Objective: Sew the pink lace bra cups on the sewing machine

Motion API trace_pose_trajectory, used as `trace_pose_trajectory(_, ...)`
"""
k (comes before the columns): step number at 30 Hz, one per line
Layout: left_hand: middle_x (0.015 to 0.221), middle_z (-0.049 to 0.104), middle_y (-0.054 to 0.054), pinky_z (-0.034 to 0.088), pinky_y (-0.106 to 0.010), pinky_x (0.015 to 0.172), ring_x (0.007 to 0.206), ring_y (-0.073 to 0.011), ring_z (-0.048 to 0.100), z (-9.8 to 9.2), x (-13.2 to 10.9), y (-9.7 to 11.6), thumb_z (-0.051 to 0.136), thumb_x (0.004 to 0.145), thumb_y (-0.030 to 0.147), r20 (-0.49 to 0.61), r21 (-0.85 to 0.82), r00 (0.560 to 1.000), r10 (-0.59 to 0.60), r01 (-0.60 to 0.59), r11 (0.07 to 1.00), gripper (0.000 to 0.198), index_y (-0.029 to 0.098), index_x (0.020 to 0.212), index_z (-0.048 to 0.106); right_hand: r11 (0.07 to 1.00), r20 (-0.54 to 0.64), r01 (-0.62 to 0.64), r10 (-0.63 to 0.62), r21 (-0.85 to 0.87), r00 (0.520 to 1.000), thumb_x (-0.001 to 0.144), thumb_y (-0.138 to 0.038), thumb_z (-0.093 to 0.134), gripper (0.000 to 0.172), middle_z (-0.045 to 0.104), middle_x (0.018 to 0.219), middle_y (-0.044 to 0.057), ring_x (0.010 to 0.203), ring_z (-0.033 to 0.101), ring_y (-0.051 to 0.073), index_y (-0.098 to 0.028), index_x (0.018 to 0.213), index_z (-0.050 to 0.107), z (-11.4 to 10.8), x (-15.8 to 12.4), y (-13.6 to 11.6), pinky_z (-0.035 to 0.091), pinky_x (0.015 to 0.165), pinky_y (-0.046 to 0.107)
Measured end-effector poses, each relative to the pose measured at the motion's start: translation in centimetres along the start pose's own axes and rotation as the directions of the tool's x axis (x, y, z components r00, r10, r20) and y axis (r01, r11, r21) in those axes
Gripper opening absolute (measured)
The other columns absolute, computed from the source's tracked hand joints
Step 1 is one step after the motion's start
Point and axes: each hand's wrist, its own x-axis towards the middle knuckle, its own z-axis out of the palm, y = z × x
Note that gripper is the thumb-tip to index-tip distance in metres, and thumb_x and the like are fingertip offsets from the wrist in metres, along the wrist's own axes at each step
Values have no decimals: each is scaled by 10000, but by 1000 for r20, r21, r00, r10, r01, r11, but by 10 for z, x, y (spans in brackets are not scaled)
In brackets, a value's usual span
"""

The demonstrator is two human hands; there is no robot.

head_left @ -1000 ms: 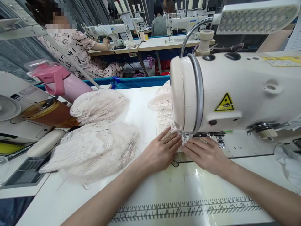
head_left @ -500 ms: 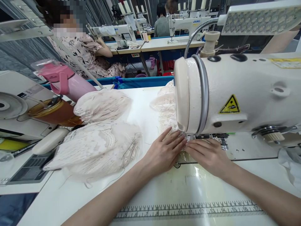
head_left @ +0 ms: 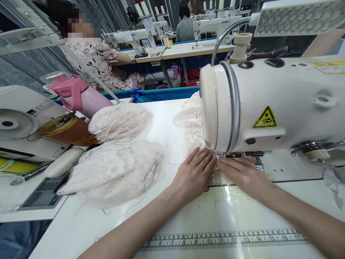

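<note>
Pale lace fabric [head_left: 192, 131] lies under the head of a white sewing machine [head_left: 269, 104], part of it hidden behind the machine. My left hand [head_left: 192, 172] rests flat on the near end of this lace, its fingers extended toward the needle area. Just right of it, my right hand [head_left: 242, 174] has its fingers together, pinching at the edge of the fabric beside the presser foot. The fingertips of both hands nearly meet. The needle and the exact grip of the right fingertips are mostly hidden.
Two piles of pale lace pieces, a rear pile [head_left: 120, 120] and a front pile [head_left: 115, 172], lie at left with loose threads. Beyond stand a pink bottle [head_left: 88, 99] and an amber container [head_left: 64, 127]. A printed ruler [head_left: 223, 240] runs along the front. Another person [head_left: 91, 61] sits behind.
The whole view has shifted slightly, so the table things appear a little further right. Both hands stay at the lace by the needle area, with little visible movement.
</note>
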Motion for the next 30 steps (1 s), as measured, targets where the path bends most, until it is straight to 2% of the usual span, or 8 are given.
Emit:
trace_pose_trajectory(3, 1300, 602, -92, 365, -450, 1117, 1238, -249, 540, 0, 1, 0, 419, 957, 219, 12, -1, 1000, -4, 4, 1000, 349, 114, 1247, 583, 998, 3, -15, 15, 61, 1000, 896, -45, 462, 304, 707, 1051, 21, 916, 647, 135, -222, 1045, 659, 0, 0, 5, 492, 782, 274)
trace_pose_trajectory(7, 1303, 599, -99, 376, -440, 1106, 1242, -258, 535, -1, 2, 0, 444, 943, 213, 28, -8, 1000, -12, 12, 1000, 353, 122, 1257, 575, 998, -21, -36, 37, 46, 999, 900, -103, 503, 256, 714, 1004, 20, 828, 652, 132, -228, 1050, 668, -1, 1, 9, 500, 760, 284)
trace_pose_trajectory(11, 1322, 585, -92, 377, -439, 1101, 1267, -264, 510, 0, 2, 0, 462, 933, 220, 68, -14, 997, -31, 32, 999, 358, 142, 1267, 563, 990, -23, -110, 113, 86, 993, 899, -145, 508, 211, 720, 864, 12, 734, 636, 138, -236, 954, 691, -7, 6, 8, 475, 667, 279)
trace_pose_trajectory(14, 1322, 583, -100, 387, -438, 1090, 1276, -268, 500, 2, 3, 0, 451, 939, 229, 63, -23, 997, -45, 47, 999, 353, 137, 1259, 567, 962, 13, -190, 191, 195, 981, 935, -168, 426, 288, 702, 768, -6, 687, 621, 129, -251, 877, 696, -11, 13, 7, 477, 648, 275)
trace_pose_trajectory(18, 1328, 578, -99, 381, -450, 1090, 1303, -273, 470, 3, 4, 0, 437, 948, 244, 44, -25, 997, -61, 62, 998, 348, 142, 1251, 574, 941, 62, -227, 218, 252, 974, 962, -206, 349, 355, 703, 775, -12, 707, 640, 131, -276, 957, 697, -10, 16, 8, 497, 609, 264)
trace_pose_trajectory(21, 1325, 582, -94, 375, -463, 1092, 1289, -270, 486, 3, 4, 1, 450, 954, 254, 20, 12, 998, -67, 67, 998, 338, 155, 1251, 579, 949, 73, -220, 209, 224, 975, 962, -220, 344, 359, 719, 824, -18, 732, 658, 138, -300, 1030, 687, -7, 12, 9, 509, 590, 264)
trace_pose_trajectory(26, 1293, 609, -61, 373, -383, 1109, 1225, -200, 553, 3, 0, 4, 447, 958, 159, -54, 64, 997, 52, -48, 997, 314, 122, 1239, 583, 981, -8, -186, 187, 61, 982, 964, -325, 417, 305, 724, 870, 35, 781, 672, 208, -259, 969, 715, -5, 1, 7, 517, 664, 353)
trace_pose_trajectory(30, 1239, 643, -76, 383, -394, 1106, 1180, -211, 590, 2, 0, 5, 451, 971, 221, -69, 44, 998, 4, -1, 999, 305, 97, 1200, 609, 982, 22, -187, 186, 36, 982, 972, -395, 411, 350, 716, 901, 76, 783, 679, 206, -236, 1003, 720, -4, -1, 1, 514, 647, 347)
